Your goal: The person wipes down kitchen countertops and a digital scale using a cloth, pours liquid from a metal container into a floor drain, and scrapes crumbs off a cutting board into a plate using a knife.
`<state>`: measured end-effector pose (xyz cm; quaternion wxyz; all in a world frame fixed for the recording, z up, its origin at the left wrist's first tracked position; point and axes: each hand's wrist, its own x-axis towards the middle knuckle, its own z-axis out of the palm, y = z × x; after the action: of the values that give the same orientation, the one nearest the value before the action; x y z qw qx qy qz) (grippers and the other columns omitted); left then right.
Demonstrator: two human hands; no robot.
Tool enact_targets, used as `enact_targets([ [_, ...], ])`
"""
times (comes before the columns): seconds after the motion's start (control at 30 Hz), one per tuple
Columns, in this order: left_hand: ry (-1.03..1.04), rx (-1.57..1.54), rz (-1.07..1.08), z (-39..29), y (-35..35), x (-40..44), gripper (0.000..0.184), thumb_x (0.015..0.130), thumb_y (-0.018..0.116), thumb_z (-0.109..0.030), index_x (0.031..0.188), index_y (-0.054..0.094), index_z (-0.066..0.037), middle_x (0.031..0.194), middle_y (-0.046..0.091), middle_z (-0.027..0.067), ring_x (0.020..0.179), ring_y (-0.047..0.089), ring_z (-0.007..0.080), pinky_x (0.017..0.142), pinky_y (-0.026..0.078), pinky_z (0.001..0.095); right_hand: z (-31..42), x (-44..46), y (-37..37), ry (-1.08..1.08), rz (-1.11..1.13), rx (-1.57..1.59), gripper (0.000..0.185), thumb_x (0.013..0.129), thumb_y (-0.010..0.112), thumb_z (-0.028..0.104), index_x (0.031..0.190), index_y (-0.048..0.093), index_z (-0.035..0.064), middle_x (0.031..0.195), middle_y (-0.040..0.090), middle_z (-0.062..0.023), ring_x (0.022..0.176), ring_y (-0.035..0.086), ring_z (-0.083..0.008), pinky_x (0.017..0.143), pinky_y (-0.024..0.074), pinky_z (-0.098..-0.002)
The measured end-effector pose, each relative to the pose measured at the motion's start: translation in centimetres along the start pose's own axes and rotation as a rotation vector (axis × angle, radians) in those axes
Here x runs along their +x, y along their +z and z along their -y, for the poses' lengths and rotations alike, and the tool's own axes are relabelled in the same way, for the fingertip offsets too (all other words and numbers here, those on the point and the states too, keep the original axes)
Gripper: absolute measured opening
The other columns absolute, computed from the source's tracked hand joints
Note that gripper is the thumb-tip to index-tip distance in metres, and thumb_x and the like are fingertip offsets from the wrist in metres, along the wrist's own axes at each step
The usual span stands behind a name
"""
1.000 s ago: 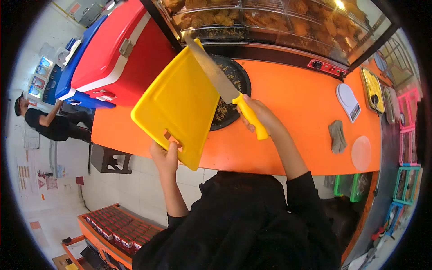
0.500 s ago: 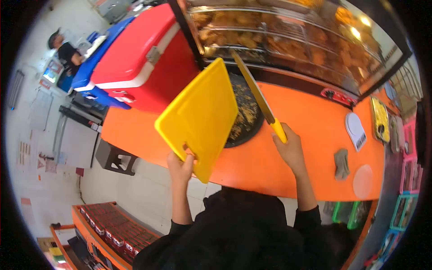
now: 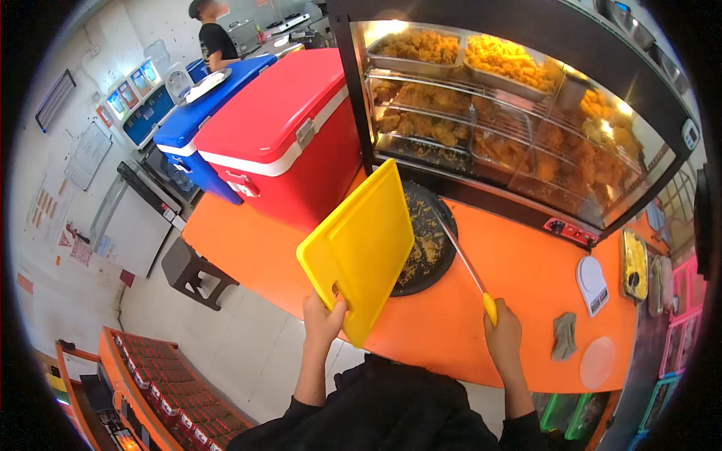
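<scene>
A yellow cutting board (image 3: 368,248) is tilted up in my left hand (image 3: 325,317), with fingers through its handle slot. My right hand (image 3: 502,337) is closed around the yellow handle of a long knife (image 3: 468,261); its blade points away and to the left, over a round black tray (image 3: 444,272). Golden-brown crumbs (image 3: 421,252) are scattered on that tray. The board covers the tray's left side from view.
Behind the orange table (image 3: 481,331) stands a glass warmer cabinet (image 3: 496,135) with fried food. Red (image 3: 289,135) and blue (image 3: 188,131) coolers stand left. A scale (image 3: 592,286), grey cloth (image 3: 564,336) and clear lid (image 3: 598,363) lie right. A person (image 3: 218,41) stands far back.
The camera view has lifted, so table and hands sit lower in it. The knife has turned flatter, its blade now seen edge-on near the tray. Both hands keep their hold.
</scene>
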<state>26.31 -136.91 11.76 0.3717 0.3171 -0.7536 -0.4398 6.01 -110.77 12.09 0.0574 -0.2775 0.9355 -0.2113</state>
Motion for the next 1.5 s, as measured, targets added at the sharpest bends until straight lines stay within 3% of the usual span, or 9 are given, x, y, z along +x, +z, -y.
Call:
enact_targets([
  [0.3, 0.06, 0.088, 0.014, -1.9, 0.8, -0.7, 0.03, 0.063, 0.053, -0.006, 0.092, 0.057, 0.003, 0.062, 0.059, 0.0141, 0.049, 0.058, 0.0225, 0.05, 0.045, 0.0296, 7.1, 5.8, -6.6, -0.479, -0.127, -0.203, 0.029, 0.079, 0.06, 0.028, 0.097, 0.051, 0.0071, 0.073, 0.057, -0.0122, 0.068, 0.058, -0.0291, 0.055, 0.0459, -0.0403],
  [0.6, 0.126, 0.183, -0.018, -1.6, 1.0, -2.5, 0.027, 0.064, 0.056, -0.007, 0.09, 0.057, 0.0, 0.057, 0.056, 0.0127, 0.049, 0.058, 0.0236, 0.048, 0.045, 0.0318, 2.1, 10.7, -4.8, -0.185, -0.207, -0.205, 0.027, 0.081, 0.056, 0.029, 0.098, 0.051, 0.0081, 0.07, 0.059, -0.0167, 0.065, 0.059, -0.0338, 0.055, 0.0459, -0.0442],
  [0.9, 0.103, 0.058, -0.037, 0.0, 2.3, -4.0, 0.017, 0.067, 0.056, -0.005, 0.083, 0.057, 0.001, 0.054, 0.055, 0.009, 0.047, 0.056, 0.0177, 0.047, 0.044, 0.0299, -2.5, 5.4, 8.1, -0.011, -0.079, 0.156, 0.027, 0.082, 0.053, 0.023, 0.095, 0.049, -0.0007, 0.074, 0.059, -0.0218, 0.069, 0.06, -0.0367, 0.058, 0.0471, -0.0461],
  [1.07, 0.039, -0.166, -0.005, -0.3, 2.9, -3.8, 0.028, 0.073, 0.045, 0.003, 0.1, 0.05, 0.008, 0.09, 0.057, 0.0163, 0.067, 0.06, 0.0198, 0.055, 0.052, 0.0287, -0.4, 6.6, 17.1, -0.01, -0.231, 0.068, 0.022, 0.077, 0.048, 0.006, 0.096, 0.049, -0.0056, 0.09, 0.054, -0.0242, 0.082, 0.055, -0.0369, 0.069, 0.0466, -0.0451],
  [1.1, 0.068, -0.193, -0.007, 0.1, 2.9, -3.6, 0.033, 0.074, 0.043, 0.005, 0.106, 0.047, 0.01, 0.1, 0.055, 0.0201, 0.072, 0.06, 0.0222, 0.058, 0.055, 0.0302, 1.2, 7.5, 17.2, 0.206, -0.111, 0.266, 0.024, 0.078, 0.049, 0.005, 0.099, 0.047, -0.0065, 0.097, 0.05, -0.024, 0.088, 0.053, -0.0364, 0.071, 0.0462, -0.0454],
  [1.3, 0.061, -0.162, 0.012, -1.6, 3.2, -3.0, 0.036, 0.078, 0.042, -0.001, 0.112, 0.042, 0.011, 0.102, 0.054, 0.0208, 0.076, 0.059, 0.0205, 0.051, 0.052, 0.0274, 1.3, 6.6, 15.3, 0.027, -0.101, 0.182, 0.038, 0.077, 0.057, 0.021, 0.105, 0.048, -0.0029, 0.111, 0.043, -0.0179, 0.101, 0.046, -0.0349, 0.077, 0.0441, -0.0466],
  [1.4, 0.13, -0.096, 0.026, -0.7, 3.0, -2.1, 0.036, 0.079, 0.043, -0.002, 0.112, 0.042, 0.011, 0.104, 0.054, 0.0225, 0.071, 0.059, 0.0201, 0.052, 0.052, 0.0272, -7.3, 6.3, 11.8, -0.138, -0.166, 0.02, 0.04, 0.072, 0.061, 0.023, 0.108, 0.054, 0.0078, 0.113, 0.046, -0.0141, 0.111, 0.039, -0.0341, 0.088, 0.0372, -0.0487],
  [1.47, 0.097, -0.078, 0.027, -1.3, 3.1, -2.1, 0.035, 0.081, 0.043, -0.004, 0.113, 0.041, 0.011, 0.105, 0.054, 0.0226, 0.071, 0.059, 0.0199, 0.051, 0.052, 0.0272, -17.5, 5.2, 11.7, 0.205, -0.686, -0.107, 0.042, 0.07, 0.062, 0.025, 0.107, 0.053, 0.0071, 0.116, 0.048, -0.0143, 0.114, 0.038, -0.0348, 0.088, 0.0366, -0.0478],
  [1.5, 0.093, -0.078, 0.032, -1.1, 3.1, -2.0, 0.039, 0.079, 0.043, -0.003, 0.115, 0.04, 0.011, 0.107, 0.053, 0.024, 0.072, 0.06, 0.0216, 0.051, 0.053, 0.0279, -25.0, 5.2, 11.7, 0.612, -0.429, 0.001, 0.046, 0.07, 0.063, 0.027, 0.109, 0.051, 0.0053, 0.117, 0.047, -0.0149, 0.114, 0.039, -0.0346, 0.088, 0.0353, -0.0497],
])
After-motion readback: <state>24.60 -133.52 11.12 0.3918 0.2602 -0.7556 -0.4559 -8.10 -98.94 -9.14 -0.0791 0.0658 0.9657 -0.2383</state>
